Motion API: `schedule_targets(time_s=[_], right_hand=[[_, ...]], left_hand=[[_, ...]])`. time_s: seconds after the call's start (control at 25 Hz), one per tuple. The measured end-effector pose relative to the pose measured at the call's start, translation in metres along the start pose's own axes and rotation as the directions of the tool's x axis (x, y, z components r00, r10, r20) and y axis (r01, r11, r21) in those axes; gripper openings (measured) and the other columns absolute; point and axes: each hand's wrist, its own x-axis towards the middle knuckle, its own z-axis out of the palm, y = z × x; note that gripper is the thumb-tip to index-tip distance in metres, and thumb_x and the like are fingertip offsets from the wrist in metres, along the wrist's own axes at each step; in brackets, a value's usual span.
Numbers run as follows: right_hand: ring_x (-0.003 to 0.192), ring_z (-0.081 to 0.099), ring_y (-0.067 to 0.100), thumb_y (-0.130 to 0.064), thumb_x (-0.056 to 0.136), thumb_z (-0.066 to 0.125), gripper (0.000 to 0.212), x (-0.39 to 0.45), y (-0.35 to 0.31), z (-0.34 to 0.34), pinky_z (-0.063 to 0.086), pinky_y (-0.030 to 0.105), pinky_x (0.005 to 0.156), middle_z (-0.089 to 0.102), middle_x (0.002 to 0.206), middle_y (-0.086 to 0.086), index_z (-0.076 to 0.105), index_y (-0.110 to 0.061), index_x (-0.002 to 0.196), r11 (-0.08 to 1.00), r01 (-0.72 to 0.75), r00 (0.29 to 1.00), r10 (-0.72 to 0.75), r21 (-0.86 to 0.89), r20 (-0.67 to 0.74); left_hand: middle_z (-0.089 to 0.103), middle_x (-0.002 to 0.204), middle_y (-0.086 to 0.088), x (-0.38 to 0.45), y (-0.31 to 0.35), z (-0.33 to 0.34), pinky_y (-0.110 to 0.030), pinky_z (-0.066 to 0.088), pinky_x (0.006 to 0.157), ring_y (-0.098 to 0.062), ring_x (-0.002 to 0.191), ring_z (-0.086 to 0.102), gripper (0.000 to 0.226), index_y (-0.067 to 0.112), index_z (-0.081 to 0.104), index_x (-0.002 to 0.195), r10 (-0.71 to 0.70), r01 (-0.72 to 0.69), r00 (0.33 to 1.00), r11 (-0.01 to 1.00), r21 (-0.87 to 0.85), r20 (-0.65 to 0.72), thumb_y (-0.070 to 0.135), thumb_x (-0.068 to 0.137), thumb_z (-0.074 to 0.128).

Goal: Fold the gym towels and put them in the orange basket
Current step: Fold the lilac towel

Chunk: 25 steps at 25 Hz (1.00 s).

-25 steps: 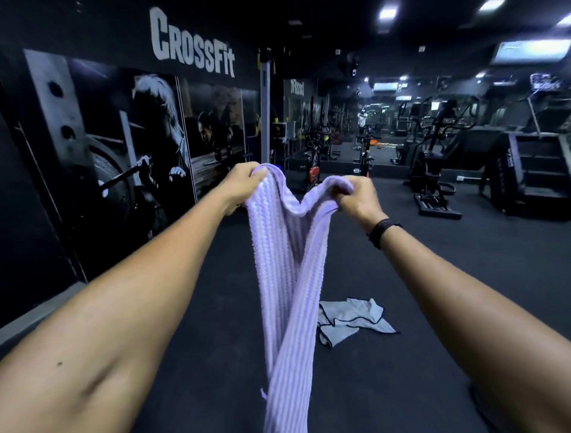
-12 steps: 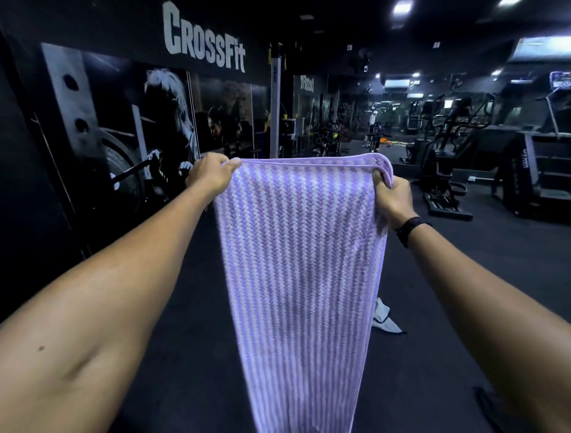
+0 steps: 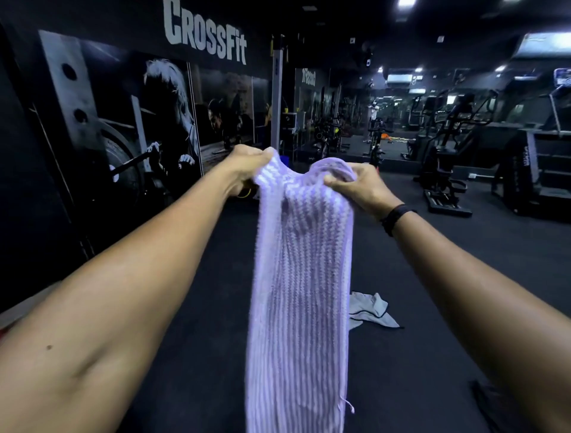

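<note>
Lilac striped towel (image 3: 301, 278) hanging lengthwise, long axis vertical, in front of us at chest height. We are gripping its top edge: left hand (image 3: 247, 165) bunching one corner, right hand (image 3: 355, 185) pinching other, hands close together, fabric sagging between. Grey towel (image 3: 370, 310) lying on floor (image 3: 432, 278) beyond, right of centre. Open floor all around. Orange basket not showing.

Gym interior; "CrossFit" lettering (image 3: 205, 35) above weightlifting mural (image 3: 123, 123); treadmills (image 3: 537, 148) and bikes (image 3: 375, 148) along dark rubber floor (image 3: 463, 253); ceiling spotlights (image 3: 406, 3).
</note>
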Motion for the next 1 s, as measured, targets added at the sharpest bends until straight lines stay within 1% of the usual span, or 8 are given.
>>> schedule_targets(time_s=[0.2, 0.32, 0.48, 0.64, 0.72, 0.8, 0.88, 1.0], right_hand=[[0.069, 0.059, 0.004, -0.009, 0.085, 0.07, 0.018, 0.003, -0.018, 0.023, 0.049, 0.016, 0.066, 0.064, 0.087, 0.006, 0.065, 0.0, 0.099, 0.997, -0.067, 0.964, 0.053, 0.045, 0.259], [0.07, 0.051, 0.009, -0.012, 0.088, 0.067, 0.017, 0.013, -0.009, 0.019, 0.042, 0.024, 0.064, 0.059, 0.083, 0.007, 0.064, 0.005, 0.089, 0.999, -0.035, 0.995, 0.038, -0.042, 0.09], [0.078, 0.056, 0.017, -0.023, 0.079, 0.071, 0.023, 0.026, -0.004, 0.015, 0.049, 0.039, 0.072, 0.065, 0.085, 0.009, 0.068, 0.0, 0.079, 0.995, -0.035, 0.983, 0.05, 0.091, -0.176], [0.08, 0.059, 0.018, -0.009, 0.087, 0.068, 0.006, 0.019, -0.018, 0.014, 0.051, 0.032, 0.072, 0.065, 0.088, 0.012, 0.065, -0.004, 0.086, 0.995, 0.012, 0.999, -0.015, 0.104, 0.032], [0.075, 0.059, 0.012, -0.012, 0.086, 0.07, 0.012, 0.016, -0.018, 0.014, 0.05, 0.025, 0.067, 0.064, 0.087, 0.009, 0.062, -0.003, 0.089, 0.996, 0.005, 0.994, -0.015, 0.091, 0.104], [0.074, 0.058, 0.008, -0.028, 0.076, 0.081, 0.032, 0.021, -0.009, 0.016, 0.047, 0.023, 0.064, 0.063, 0.089, 0.004, 0.06, -0.008, 0.09, 0.999, -0.046, 0.997, 0.045, -0.004, -0.066], [0.076, 0.055, 0.013, -0.046, 0.059, 0.084, 0.053, 0.027, 0.001, 0.01, 0.046, 0.031, 0.062, 0.062, 0.088, 0.005, 0.06, -0.008, 0.087, 0.98, -0.188, 0.921, 0.153, -0.064, -0.357], [0.068, 0.051, 0.017, -0.048, 0.055, 0.076, 0.037, 0.034, 0.007, 0.003, 0.048, 0.041, 0.059, 0.057, 0.07, 0.003, 0.063, -0.015, 0.067, 0.963, -0.269, 0.863, 0.241, 0.001, -0.445]], left_hand=[[0.065, 0.059, 0.009, -0.009, 0.016, 0.029, -0.016, 0.043, 0.051, -0.001, 0.052, 0.055, 0.024, 0.012, 0.063, 0.082, 0.1, -0.083, 0.969, 0.993, -0.086, 0.226, 0.025, 0.098, 0.053], [0.062, 0.067, 0.009, -0.018, 0.008, 0.034, -0.014, 0.046, 0.054, 0.001, 0.055, 0.052, 0.015, 0.018, 0.063, 0.089, 0.107, -0.068, 0.982, 0.97, -0.232, 0.158, 0.024, 0.098, 0.053], [0.065, 0.086, 0.002, -0.037, -0.027, 0.047, -0.03, 0.055, 0.076, -0.005, 0.073, 0.063, 0.016, 0.017, 0.059, 0.105, 0.101, -0.061, 0.982, 0.969, -0.24, 0.16, 0.022, 0.091, 0.063], [0.068, 0.097, 0.0, -0.038, -0.023, 0.058, -0.028, 0.051, 0.076, -0.011, 0.087, 0.063, 0.019, 0.021, 0.063, 0.108, 0.096, -0.077, 0.994, 0.943, -0.323, 0.043, 0.028, 0.09, 0.065], [0.067, 0.088, -0.003, -0.029, -0.012, 0.058, -0.028, 0.049, 0.067, -0.014, 0.081, 0.061, 0.026, 0.007, 0.066, 0.093, 0.131, -0.15, 0.987, 0.956, -0.252, -0.088, 0.032, 0.087, 0.067], [0.06, 0.077, -0.005, -0.02, -0.009, 0.058, -0.029, 0.041, 0.062, -0.014, 0.072, 0.052, 0.041, -0.005, 0.061, 0.082, 0.175, -0.211, 0.962, 0.965, -0.158, -0.21, 0.036, 0.082, 0.063], [0.05, 0.069, -0.003, -0.018, -0.011, 0.061, -0.028, 0.032, 0.059, -0.012, 0.065, 0.042, 0.026, 0.004, 0.053, 0.069, 0.164, -0.2, 0.943, 0.975, -0.1, -0.291, 0.025, 0.084, 0.058], [0.03, 0.058, 0.001, -0.02, -0.012, 0.062, -0.031, 0.017, 0.056, -0.015, 0.061, 0.027, 0.037, 0.019, 0.03, 0.058, 0.16, -0.158, 0.901, 0.987, 0.039, -0.404, 0.016, 0.086, 0.054]])
